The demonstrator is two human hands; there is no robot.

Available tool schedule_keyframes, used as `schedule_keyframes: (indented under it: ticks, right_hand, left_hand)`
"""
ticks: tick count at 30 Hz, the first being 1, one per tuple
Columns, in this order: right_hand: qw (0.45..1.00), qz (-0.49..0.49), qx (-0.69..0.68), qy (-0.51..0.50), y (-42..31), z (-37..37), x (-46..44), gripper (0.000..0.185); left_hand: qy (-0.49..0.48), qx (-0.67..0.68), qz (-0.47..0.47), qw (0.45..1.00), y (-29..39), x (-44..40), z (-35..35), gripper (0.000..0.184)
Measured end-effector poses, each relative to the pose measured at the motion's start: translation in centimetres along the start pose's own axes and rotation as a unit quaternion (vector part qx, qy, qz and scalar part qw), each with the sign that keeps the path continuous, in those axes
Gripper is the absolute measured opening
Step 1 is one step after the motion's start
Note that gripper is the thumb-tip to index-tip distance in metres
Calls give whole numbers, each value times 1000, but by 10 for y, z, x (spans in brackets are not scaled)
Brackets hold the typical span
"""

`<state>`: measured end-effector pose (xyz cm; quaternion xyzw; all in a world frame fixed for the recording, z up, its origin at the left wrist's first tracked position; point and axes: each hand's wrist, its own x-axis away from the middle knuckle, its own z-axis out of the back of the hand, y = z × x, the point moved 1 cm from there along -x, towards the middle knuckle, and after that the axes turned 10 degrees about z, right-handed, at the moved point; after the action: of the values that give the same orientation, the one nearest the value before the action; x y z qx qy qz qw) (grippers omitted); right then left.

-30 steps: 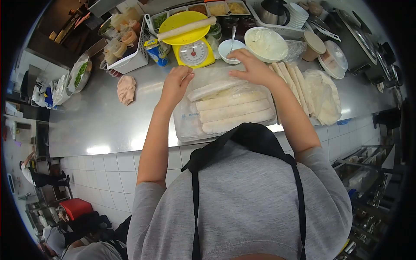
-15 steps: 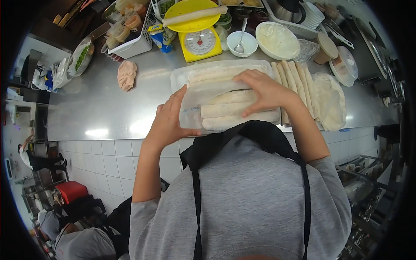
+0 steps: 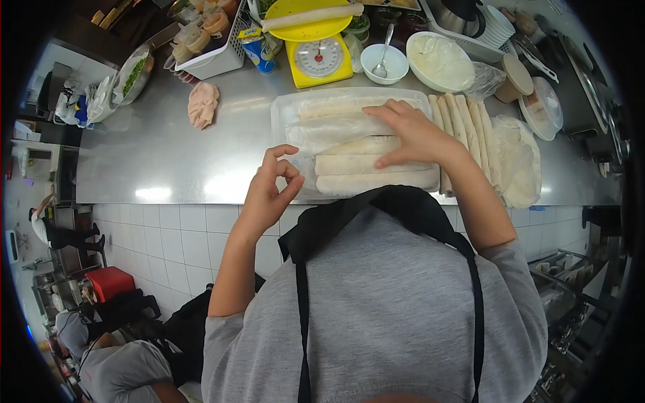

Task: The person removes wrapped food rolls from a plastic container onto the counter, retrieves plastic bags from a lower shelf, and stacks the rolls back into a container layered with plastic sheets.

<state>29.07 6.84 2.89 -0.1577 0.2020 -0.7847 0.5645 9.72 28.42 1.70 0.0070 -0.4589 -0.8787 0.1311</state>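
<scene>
A translucent plastic container (image 3: 277,111) on the metal counter holds several long pale rolls (image 3: 376,183). Clear plastic sheeting (image 3: 322,138) lies across part of them, between the upper and lower rolls. At the container's left edge, my left hand (image 3: 270,191) has its thumb and forefinger drawn together in a pinch; whatever is between them is too small to make out. My right hand (image 3: 420,138) spreads over the rolls on the right, thumb apart from the fingers, fingertips by the sheeting. Several more rolls (image 3: 463,131) lie side by side right of the container.
Behind the container stand a yellow scale (image 3: 321,64) bearing one roll (image 3: 312,18), a bowl with a spoon (image 3: 384,66) and a bowl of white food (image 3: 440,60). A pinkish cloth (image 3: 203,106) lies left. Plastic-covered dough (image 3: 516,161) is at right. Other people are at lower left.
My left hand has gone from spread fingers to a pinch at the container's left edge. My right hand stays over the rolls. The whole view has shifted slightly.
</scene>
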Motion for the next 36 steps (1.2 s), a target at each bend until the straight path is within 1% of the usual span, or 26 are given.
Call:
schedule_keyframes:
  ticks: [1, 2, 4, 5, 6, 7, 8, 10, 11, 12, 13, 14, 15, 16, 17, 19, 23, 25, 26, 28, 31, 33, 34, 35, 36]
  right_hand:
    - [1000, 1, 2, -1, 5, 0, -7, 85]
    - [1000, 11, -25, -12, 13, -2, -15, 83]
    - [998, 24, -52, -25, 16, -3, -23, 82]
    - [998, 12, -27, -57, 17, -4, -25, 78]
    - [996, 1, -2, -89, 18, -4, -27, 75]
    - [996, 6, -1, -93, 17, -3, -27, 75]
    - [995, -6, -2, -96, 14, 0, -24, 75]
    - [995, -15, -2, -102, 2, 7, -16, 76]
    - [994, -31, 12, -106, -7, 13, -10, 79]
    - [993, -47, 25, -110, -14, 14, -4, 84]
    - [992, -45, 24, -112, -20, 10, 3, 84]
    - [995, -19, 53, -84, -26, 6, 11, 91]
    - [995, 7, 83, -55, -29, 3, 15, 99]
    - [995, 6, 82, -57, -30, 3, 16, 99]
    - [996, 10, 80, -46, -32, 3, 18, 101]
    - [997, 18, 77, -23, -35, 4, 21, 107]
    - [997, 34, 75, 11, -38, 0, 18, 107]
    - [996, 83, 33, 11, -35, -2, 9, 108]
    - [996, 83, 34, 12, -35, -4, 4, 108]
    - [994, 108, 17, -3, -38, -9, -9, 106]
    - [993, 116, -15, -30, -60, -19, -33, 102]
    - [992, 125, -6, -24, -71, -30, -49, 101]
    - [992, 129, 0, -16, -77, -34, -56, 99]
    - [991, 135, 1, -19, -86, -36, -64, 99]
    - [991, 135, 10, -25, -95, -38, -72, 99]
  left_hand:
    - [7, 115, 34, 993, 0, 0, -3, 42]
    - [10, 116, 34, 993, 2, 2, -5, 42]
    - [42, 144, 159, 976, 2, 4, -7, 37]
    - [45, 144, 160, 975, 0, 4, -7, 37]
    - [53, 41, 142, 988, -3, 5, -8, 37]
    - [61, -63, 125, 988, -5, 5, -9, 37]
    - [66, -62, 128, 988, -4, 5, -11, 37]
    - [72, -130, 80, 986, 2, 3, -16, 34]
    - [74, -128, 84, 985, 5, 3, -15, 34]
    - [43, -48, 89, 994, 9, 4, -15, 33]
    - [10, 31, 93, 995, 10, 5, -15, 33]
    - [10, 31, 96, 995, 9, 6, -15, 33]
    - [-10, 187, 133, 973, 7, 8, -16, 32]
    - [-29, 338, 164, 926, 6, 8, -17, 32]
    - [-30, 339, 166, 926, 8, 6, -17, 32]
    - [-28, 464, 189, 865, 14, 1, -15, 31]
    - [-6, 501, 170, 848, 17, -5, -9, 30]
    - [21, 498, 171, 850, 11, -5, -2, 29]
    - [28, 501, 173, 847, 9, -3, 2, 28]
    - [51, 515, 174, 838, -1, 1, 8, 28]
    - [92, 538, 168, 821, -24, 10, 21, 27]
    - [143, 568, 156, 795, -37, 18, 29, 26]
    - [169, 573, 155, 787, -44, 22, 33, 29]
    - [175, 573, 154, 786, -48, 25, 33, 29]
    - [239, 578, 153, 765, -49, 28, 33, 30]
